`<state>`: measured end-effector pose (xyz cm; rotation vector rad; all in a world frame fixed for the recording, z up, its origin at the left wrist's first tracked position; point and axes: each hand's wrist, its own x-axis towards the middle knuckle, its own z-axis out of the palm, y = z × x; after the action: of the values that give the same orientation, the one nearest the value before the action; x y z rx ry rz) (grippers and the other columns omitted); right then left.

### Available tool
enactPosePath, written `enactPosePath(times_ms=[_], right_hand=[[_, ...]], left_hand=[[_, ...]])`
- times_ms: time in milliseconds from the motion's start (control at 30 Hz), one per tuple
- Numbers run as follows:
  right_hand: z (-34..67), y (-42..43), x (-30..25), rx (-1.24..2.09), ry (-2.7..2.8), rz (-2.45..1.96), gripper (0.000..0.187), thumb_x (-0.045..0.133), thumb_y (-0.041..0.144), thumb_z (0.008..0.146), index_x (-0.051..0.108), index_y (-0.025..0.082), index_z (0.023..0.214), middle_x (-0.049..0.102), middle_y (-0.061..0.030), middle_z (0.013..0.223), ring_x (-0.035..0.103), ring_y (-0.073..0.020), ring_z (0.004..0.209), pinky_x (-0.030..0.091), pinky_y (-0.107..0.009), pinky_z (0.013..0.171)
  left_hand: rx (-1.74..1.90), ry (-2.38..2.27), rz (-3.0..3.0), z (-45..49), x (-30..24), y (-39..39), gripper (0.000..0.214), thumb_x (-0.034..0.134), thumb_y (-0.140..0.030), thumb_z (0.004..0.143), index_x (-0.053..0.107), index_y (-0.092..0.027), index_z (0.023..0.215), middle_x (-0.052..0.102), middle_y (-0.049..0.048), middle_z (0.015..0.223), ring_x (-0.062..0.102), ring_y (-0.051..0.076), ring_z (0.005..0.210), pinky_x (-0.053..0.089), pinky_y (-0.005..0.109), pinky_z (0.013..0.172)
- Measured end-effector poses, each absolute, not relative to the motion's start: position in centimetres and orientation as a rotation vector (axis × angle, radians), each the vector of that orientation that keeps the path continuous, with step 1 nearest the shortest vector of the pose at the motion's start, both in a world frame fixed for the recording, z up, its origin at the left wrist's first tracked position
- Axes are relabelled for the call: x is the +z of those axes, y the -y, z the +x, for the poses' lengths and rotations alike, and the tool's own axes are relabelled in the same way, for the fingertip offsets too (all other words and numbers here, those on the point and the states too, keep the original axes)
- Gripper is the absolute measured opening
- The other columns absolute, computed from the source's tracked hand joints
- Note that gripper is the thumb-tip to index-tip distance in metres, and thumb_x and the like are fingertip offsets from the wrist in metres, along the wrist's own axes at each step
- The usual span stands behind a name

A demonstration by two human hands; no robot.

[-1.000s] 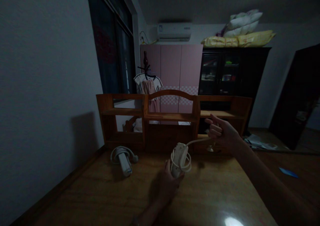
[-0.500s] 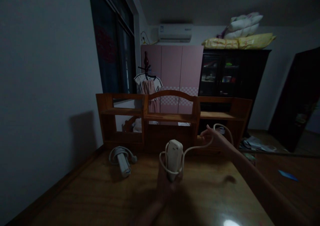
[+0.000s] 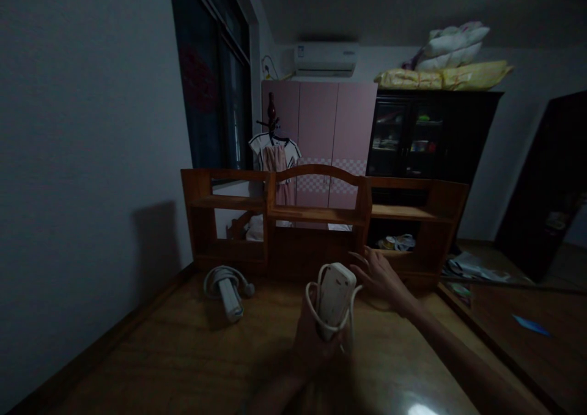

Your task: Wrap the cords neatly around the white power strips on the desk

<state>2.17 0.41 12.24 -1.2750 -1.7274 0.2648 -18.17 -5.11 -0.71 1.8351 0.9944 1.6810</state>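
Note:
My left hand (image 3: 312, 341) grips a white power strip (image 3: 334, 296) upright above the wooden desk (image 3: 183, 366), with its white cord looped around the body. My right hand (image 3: 380, 277) hovers just right of the strip with fingers spread; I cannot see the cord in it. A second white power strip (image 3: 228, 296) with its cord coiled lies on the desk to the left, near the shelf.
A wooden desktop shelf unit (image 3: 321, 216) stands along the desk's far edge, with a small bundle in its lower right bay (image 3: 398, 242). Behind are a pink wardrobe (image 3: 321, 134), a dark cabinet (image 3: 426, 140) and a clothes stand. The wall lies to the left.
My right hand has come back from the right toward the strip and let the cord go slack around it. The cord now hangs in loops on the strip.

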Motion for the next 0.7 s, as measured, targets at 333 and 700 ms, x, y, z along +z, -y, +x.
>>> enactPosePath(times_ms=[333,700], right_hand=[[-4.9,9.7,9.4,-0.526,2.392,-0.800,0.021,0.046,0.008,0.086,0.058,0.018,0.099,0.061,-0.0092,0.102,0.054,-0.0251,0.101,0.039,-0.045,0.095],[-1.9,7.3,2.2,-0.579,2.528,-1.194,0.016,0.066,0.032,0.079,0.061,0.018,0.085,0.064,-0.0059,0.078,0.059,-0.0238,0.078,0.041,-0.037,0.079]], left_hand=[[1.696,-1.119,1.511,-18.2,0.2,3.9,0.086,0.069,-0.026,0.070,0.023,-0.021,0.143,0.046,0.0138,0.139,0.048,0.028,0.125,0.041,0.039,0.101],[1.779,-1.132,1.415,-18.3,1.2,4.4,0.074,0.066,-0.033,0.078,0.029,-0.023,0.140,0.047,0.0127,0.138,0.046,0.024,0.127,0.040,0.035,0.101]])
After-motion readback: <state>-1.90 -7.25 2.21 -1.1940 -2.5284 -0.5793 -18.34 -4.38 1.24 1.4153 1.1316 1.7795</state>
